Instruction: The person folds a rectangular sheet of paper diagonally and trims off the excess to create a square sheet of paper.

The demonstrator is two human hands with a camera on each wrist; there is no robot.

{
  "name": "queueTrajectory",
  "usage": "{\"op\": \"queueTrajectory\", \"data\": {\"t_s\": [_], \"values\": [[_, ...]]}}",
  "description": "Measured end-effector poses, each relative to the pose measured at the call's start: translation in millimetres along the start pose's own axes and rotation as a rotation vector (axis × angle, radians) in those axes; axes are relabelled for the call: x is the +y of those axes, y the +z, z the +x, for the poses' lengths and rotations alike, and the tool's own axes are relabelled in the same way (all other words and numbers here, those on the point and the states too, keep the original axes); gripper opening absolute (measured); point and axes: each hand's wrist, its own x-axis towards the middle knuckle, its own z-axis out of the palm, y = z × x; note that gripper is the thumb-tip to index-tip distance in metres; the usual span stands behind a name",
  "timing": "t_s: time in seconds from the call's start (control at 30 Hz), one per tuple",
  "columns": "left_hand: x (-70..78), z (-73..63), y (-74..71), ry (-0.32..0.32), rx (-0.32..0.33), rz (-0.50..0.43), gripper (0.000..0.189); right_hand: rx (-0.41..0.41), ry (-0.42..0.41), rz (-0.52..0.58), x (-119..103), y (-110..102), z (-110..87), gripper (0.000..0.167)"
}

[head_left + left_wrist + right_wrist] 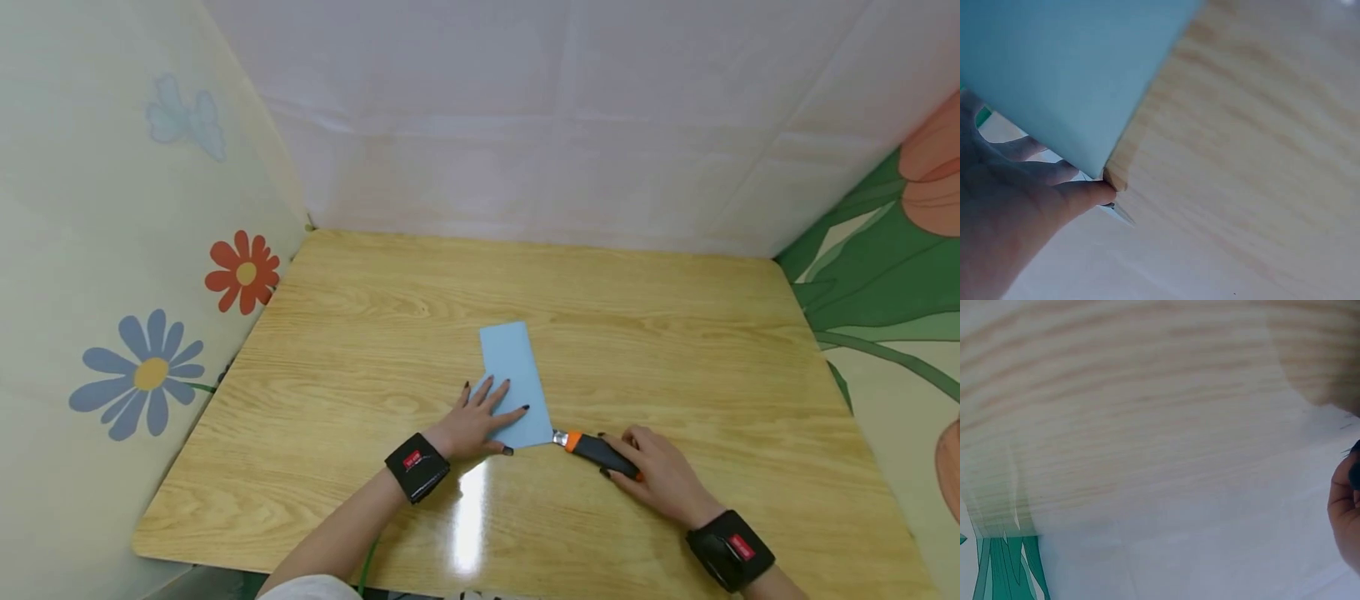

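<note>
Paper (517, 358), light blue and longer than it is wide, lies on the table under the left hand (472, 427), whose fingers rest on it straight and spread. Its far end reaches past those fingertips, and its long right edge runs uncovered between the two hands. Over in the right hand (660, 471), fingers and thumb are curled on the handle of a black-and-orange tool (606, 454). The silver tip points toward the left hand, right at the paper's near right corner; I can't tell whether they touch. Wooden table (375, 333) stretches broadly left of the left hand, right of the right, and ahead of both as far as a white backdrop (525, 125). Its near edge passes under the left forearm. Flowered panels (75, 208) stand along its sides, well apart from either hand.
</note>
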Motion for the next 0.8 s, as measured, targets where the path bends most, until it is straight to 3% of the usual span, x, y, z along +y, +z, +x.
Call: {"op": "queueTrajectory", "data": {"t_s": [0.47, 0.63, 0.73, 0.8], "values": [[-9.4, -0.7, -3.5, 0.024, -0.058, -0.107, 0.075, 0.03, -0.05, -0.022, 2.8, 2.7, 1.3, 0.053], [-4.5, 8.6, -7.0, -0.028, 0.027, -0.186, 0.07, 0.005, -0.049, -0.002, 1.2, 2.1, 4.6, 0.054], [3.1, 15.8, -2.4, -0.073, 0.071, -0.128, 0.067, -0.039, -0.021, 0.012, -1.5, 2.0, 5.1, 0.054], [7.6, 18.3, 2.1, -0.113, 0.057, -0.071, 0.069, -0.058, -0.003, 0.022, -3.3, 2.4, 4.9, 0.053]]}}
